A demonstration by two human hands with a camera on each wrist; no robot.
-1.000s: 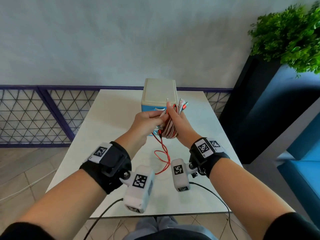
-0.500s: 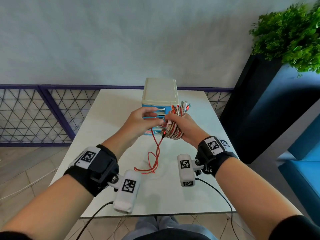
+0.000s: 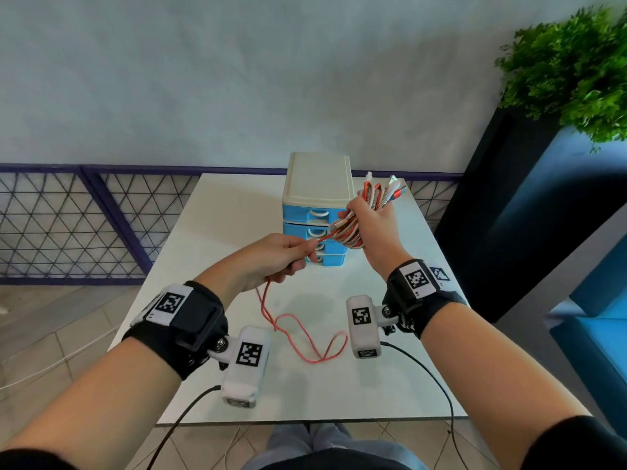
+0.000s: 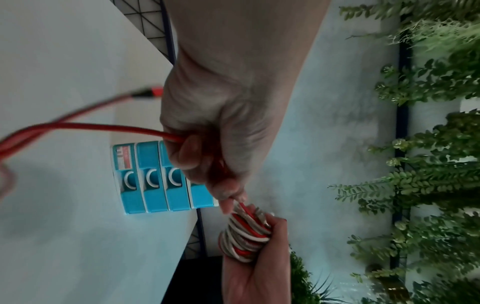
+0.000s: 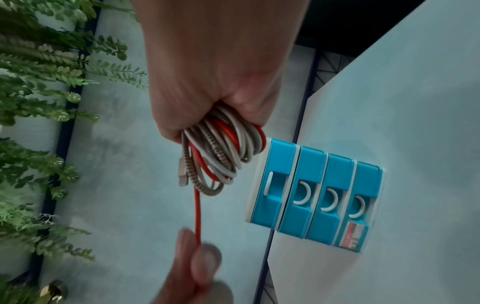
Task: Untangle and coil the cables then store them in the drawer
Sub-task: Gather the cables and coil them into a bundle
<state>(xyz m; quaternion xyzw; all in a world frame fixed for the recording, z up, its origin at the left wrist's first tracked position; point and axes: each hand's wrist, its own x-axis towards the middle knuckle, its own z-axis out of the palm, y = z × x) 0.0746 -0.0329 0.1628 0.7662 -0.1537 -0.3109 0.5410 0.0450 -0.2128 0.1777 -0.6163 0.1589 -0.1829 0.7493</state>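
Note:
My right hand (image 3: 371,225) grips a coiled bundle of red and white cables (image 3: 349,232), raised in front of the blue drawer unit (image 3: 314,217); the bundle (image 5: 221,152) hangs from the fist, plug ends sticking up above it. A loose red cable (image 3: 305,337) runs from the bundle through my left hand (image 3: 281,259), which pinches it (image 4: 233,197) a short way from the coil. The rest of that cable lies looped on the white table (image 3: 237,205). All the drawers (image 5: 311,197) look closed.
A dark planter with a green plant (image 3: 570,72) stands to the right of the table. A blue seat (image 3: 597,334) is at the far right. A purple mesh railing (image 3: 84,222) runs behind the table. Black camera leads hang from both wrists.
The hands have drawn apart: the left slid down and left along the red cable, the right lifted the bundle up and right. The loose loops shifted on the table.

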